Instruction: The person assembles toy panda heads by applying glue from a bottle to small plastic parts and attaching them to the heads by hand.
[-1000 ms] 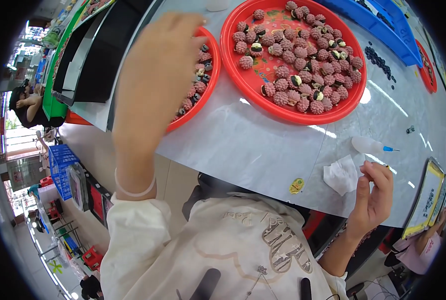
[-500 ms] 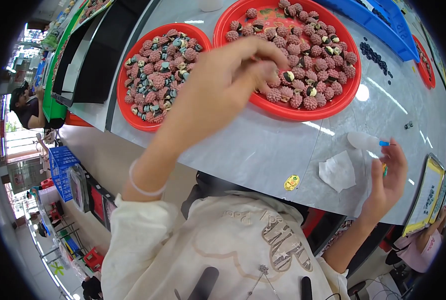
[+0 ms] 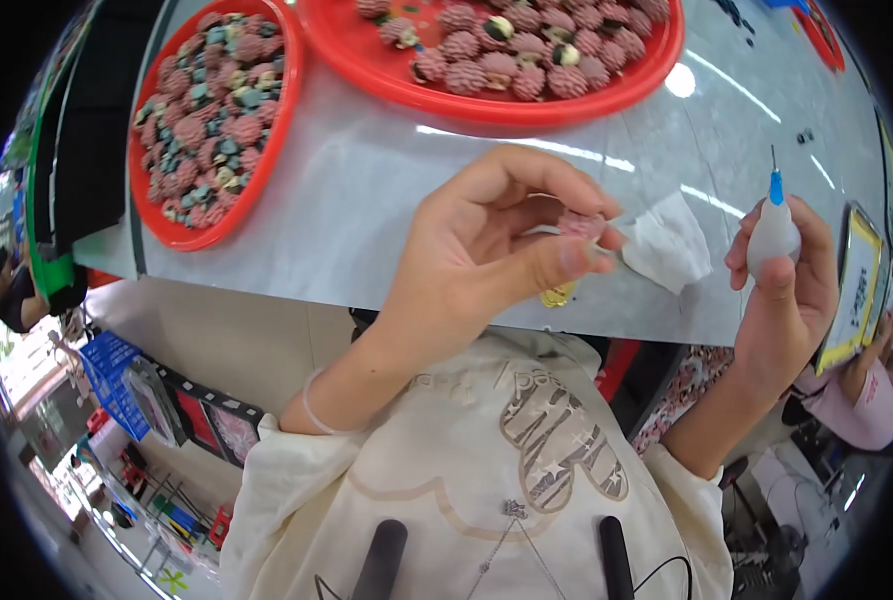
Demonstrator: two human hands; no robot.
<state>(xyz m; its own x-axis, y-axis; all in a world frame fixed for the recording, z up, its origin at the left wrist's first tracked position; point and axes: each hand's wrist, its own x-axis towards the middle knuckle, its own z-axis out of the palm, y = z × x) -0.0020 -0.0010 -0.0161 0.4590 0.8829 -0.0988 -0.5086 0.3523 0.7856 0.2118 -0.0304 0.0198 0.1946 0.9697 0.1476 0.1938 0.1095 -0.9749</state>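
Observation:
Between the thumb and fingers of my left hand (image 3: pixel 487 240) is a small pink ridged piece (image 3: pixel 580 225), held over the near part of the table. My right hand (image 3: pixel 802 270) is closed around a white squeeze bottle (image 3: pixel 773 238), which stands upright with its blue needle tip (image 3: pixel 776 186) pointing up. A crumpled white tissue (image 3: pixel 667 243) lies on the table between the two hands. Beyond them, a large red tray (image 3: pixel 567 112) holds many pink ridged pieces with dark and cream parts. Another red tray (image 3: pixel 289 110) on the left holds pink pieces mixed with grey-blue ones.
A gold sticker (image 3: pixel 559 295) lies near the table's front edge, partly behind my left thumb. Small dark bits (image 3: pixel 805 136) rest on the grey table (image 3: pixel 367 200) at the right. A yellow-edged tray (image 3: pixel 852 290) stands at the far right, near another person in pink (image 3: pixel 862 405).
My left hand has come back from the large tray with a pink piece in its fingers. My right hand has picked the bottle up off the table and turned it upright. The view has shifted.

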